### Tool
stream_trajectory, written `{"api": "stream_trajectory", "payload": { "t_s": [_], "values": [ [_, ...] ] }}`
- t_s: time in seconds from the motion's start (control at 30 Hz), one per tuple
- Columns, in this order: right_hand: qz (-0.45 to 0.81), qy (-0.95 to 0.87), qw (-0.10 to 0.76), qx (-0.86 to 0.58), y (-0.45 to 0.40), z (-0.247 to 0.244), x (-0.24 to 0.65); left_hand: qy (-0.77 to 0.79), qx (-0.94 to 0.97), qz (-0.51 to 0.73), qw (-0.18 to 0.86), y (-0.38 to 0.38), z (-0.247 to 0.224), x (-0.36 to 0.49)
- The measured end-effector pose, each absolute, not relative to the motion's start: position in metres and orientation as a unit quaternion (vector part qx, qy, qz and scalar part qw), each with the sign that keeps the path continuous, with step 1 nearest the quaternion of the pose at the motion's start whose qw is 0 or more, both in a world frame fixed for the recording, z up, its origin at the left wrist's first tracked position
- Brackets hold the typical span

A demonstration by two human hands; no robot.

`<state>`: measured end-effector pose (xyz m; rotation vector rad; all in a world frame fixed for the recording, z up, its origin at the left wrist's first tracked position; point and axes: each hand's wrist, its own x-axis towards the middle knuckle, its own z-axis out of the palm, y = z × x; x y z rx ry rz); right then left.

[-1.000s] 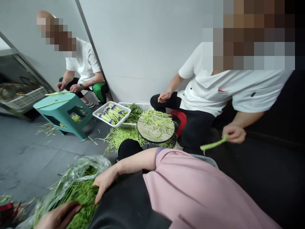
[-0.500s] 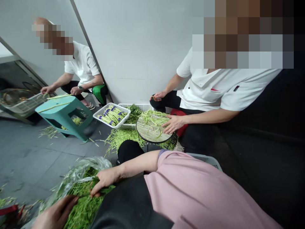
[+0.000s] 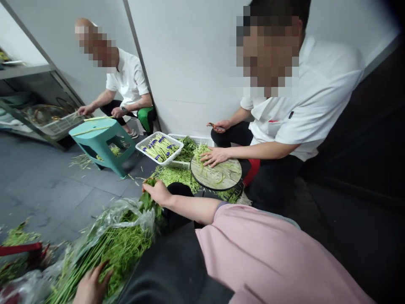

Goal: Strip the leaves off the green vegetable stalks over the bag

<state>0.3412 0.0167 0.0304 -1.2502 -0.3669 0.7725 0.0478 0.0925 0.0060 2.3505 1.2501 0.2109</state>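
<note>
A clear plastic bag (image 3: 126,211) full of long green stems (image 3: 120,249) lies in front of me at the lower left. My right hand (image 3: 157,192), on a pink-sleeved arm that reaches across to the left, is closed on a small bunch of stems (image 3: 147,203) lifted just above the bag's mouth. My left hand (image 3: 91,287) rests flat on the stems at the bottom edge with its fingers spread.
A co-worker in white sits to the right with a hand (image 3: 215,157) on a round wooden board (image 3: 221,175) strewn with stems. Behind stand two white baskets (image 3: 160,147), green trimmings (image 3: 172,175) on the floor, a teal stool (image 3: 99,135) and another seated person.
My right hand has risen out of the bag with a bunch of stems and moved up and right. My left hand slid further onto the greens. The view swung to the left.
</note>
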Motion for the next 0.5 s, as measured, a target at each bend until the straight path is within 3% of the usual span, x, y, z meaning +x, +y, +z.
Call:
{"api": "stream_trajectory", "payload": {
  "t_s": [0.1, 0.23, 0.4, 0.5],
  "values": [
    [0.413, -0.242, 0.712, -0.514, 0.017, 0.027, 0.309, 0.437, 0.856, 0.136, 0.242, 0.089, -0.007, 0.057],
    [0.523, -0.260, 0.666, -0.464, 0.019, 0.033, 0.247, 0.381, 0.828, 0.201, 0.359, 0.074, 0.005, 0.084],
    [0.681, -0.220, 0.579, -0.390, 0.025, 0.059, 0.204, 0.401, 0.796, 0.321, 0.320, 0.073, -0.001, 0.078],
    [0.707, -0.216, 0.534, -0.410, 0.030, 0.060, 0.179, 0.472, 0.769, 0.308, 0.300, 0.058, -0.007, 0.049]
  ]
}}
